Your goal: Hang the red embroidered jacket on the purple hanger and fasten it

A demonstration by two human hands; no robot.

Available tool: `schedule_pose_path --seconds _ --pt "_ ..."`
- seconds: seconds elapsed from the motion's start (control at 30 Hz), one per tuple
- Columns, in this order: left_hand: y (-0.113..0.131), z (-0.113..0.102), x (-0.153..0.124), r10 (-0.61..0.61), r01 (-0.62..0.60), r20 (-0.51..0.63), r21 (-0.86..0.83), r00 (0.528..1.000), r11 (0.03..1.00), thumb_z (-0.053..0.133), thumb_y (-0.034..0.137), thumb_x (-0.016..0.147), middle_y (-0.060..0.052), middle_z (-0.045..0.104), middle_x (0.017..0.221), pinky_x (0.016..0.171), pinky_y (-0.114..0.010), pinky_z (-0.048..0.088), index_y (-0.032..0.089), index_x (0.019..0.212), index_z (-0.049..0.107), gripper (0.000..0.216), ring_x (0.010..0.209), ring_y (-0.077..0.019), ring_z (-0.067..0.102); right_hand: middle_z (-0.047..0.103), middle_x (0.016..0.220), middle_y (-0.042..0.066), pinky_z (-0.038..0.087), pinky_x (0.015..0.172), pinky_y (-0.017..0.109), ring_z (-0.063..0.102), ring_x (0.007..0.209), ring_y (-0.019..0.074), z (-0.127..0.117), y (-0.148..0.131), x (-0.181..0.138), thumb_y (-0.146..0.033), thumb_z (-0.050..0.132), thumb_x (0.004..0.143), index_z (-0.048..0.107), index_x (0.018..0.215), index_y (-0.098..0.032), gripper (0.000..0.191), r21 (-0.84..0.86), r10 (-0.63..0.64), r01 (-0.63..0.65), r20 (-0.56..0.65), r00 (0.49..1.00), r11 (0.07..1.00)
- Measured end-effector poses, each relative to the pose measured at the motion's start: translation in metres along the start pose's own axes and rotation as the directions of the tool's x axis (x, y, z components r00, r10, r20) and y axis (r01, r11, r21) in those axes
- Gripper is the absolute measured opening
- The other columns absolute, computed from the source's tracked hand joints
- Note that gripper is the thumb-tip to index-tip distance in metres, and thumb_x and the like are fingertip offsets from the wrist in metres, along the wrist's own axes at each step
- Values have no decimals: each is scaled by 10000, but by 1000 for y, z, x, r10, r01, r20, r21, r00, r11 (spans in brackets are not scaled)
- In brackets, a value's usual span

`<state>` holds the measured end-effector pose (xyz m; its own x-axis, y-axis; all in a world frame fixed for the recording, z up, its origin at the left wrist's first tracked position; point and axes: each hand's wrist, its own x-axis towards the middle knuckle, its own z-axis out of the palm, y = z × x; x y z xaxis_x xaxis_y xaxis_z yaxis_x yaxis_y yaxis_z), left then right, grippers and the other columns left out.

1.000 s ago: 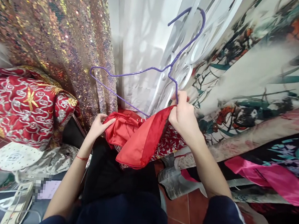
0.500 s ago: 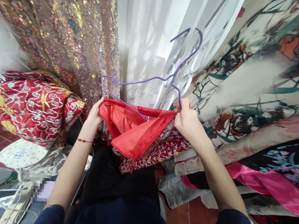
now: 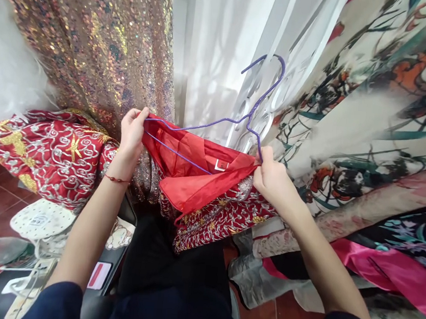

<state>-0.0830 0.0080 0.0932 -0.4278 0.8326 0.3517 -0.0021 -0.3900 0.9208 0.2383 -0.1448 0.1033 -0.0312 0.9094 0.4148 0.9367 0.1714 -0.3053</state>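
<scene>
A purple wire hanger (image 3: 208,124) lies partly inside the waist opening of a red-lined garment (image 3: 191,194), its hook pointing up and away. My left hand (image 3: 133,127) pinches the left end of the waistband, and the hanger's left end meets that corner. On the other side my right hand (image 3: 271,171) grips the right end of the waistband together with the hanger's right arm. A small white label shows on the lining's back. Below hangs the garment's dark red outside with silver and gold embroidery, over my lap.
At left lies a bundle of red embroidered cloth (image 3: 51,156). Under it are a dotted white cushion-like object (image 3: 40,219), a plastic bottle (image 3: 1,249) and a phone (image 3: 99,276). A sequinned cloth (image 3: 115,39) hangs behind; rolled fabrics (image 3: 341,214) stand at right.
My left hand has risen with its corner of the waistband, up to the hanger's left end. The waist opening is spread wider, and the label now shows. The hanger's hook sits slightly lower.
</scene>
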Motion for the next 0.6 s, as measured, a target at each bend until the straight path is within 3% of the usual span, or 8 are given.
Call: schedule_pose_path --seconds 0.03,0.1,0.2,0.27,0.43,0.6 --pt "6 -4 -4 137 -136 10 175 991 975 680 340 853 35 461 608 630 -215 432 213 669 448 322 631 -123 510 489 622 24 394 590 340 516 537 230 1 2 0 -214 380 816 496 1139 -139 352 6 -8 8 -7 1000 1000" --pt "18 -10 -12 323 -326 95 496 942 804 658 369 875 3 494 655 686 -260 419 220 718 492 272 720 -171 552 519 633 37 398 581 335 527 547 234 3 5 1 -214 383 809 496 1133 -143 350 5 -28 28 -24 999 1000" --pt "31 -15 -24 311 -370 227 745 923 555 601 367 915 -41 539 692 739 -316 404 222 841 563 167 795 -235 592 565 654 57 402 566 329 554 567 243 6 10 -2 -202 383 805 497 1133 -140 353 -13 -65 64 -49 997 998" --pt "34 -14 -30 263 -360 260 797 929 485 564 364 936 -60 564 707 753 -333 409 211 945 591 156 805 -255 604 591 663 62 406 559 324 566 567 240 8 12 -6 -187 394 801 502 1151 -138 369 -39 -84 82 -78 993 996" --pt "24 8 -52 301 -424 308 760 903 493 507 364 965 -69 606 731 772 -346 431 180 1171 568 283 794 -253 619 664 751 102 452 581 341 616 605 251 11 13 -17 -157 412 794 497 1272 -106 488 -99 -107 93 -152 982 991" --pt "15 39 -87 293 -517 431 624 853 587 450 275 970 -65 616 782 707 -324 444 162 1181 526 251 700 -205 599 695 866 102 501 602 360 638 638 245 12 13 -23 -153 420 779 401 1430 -119 652 -105 -108 85 -226 968 991"
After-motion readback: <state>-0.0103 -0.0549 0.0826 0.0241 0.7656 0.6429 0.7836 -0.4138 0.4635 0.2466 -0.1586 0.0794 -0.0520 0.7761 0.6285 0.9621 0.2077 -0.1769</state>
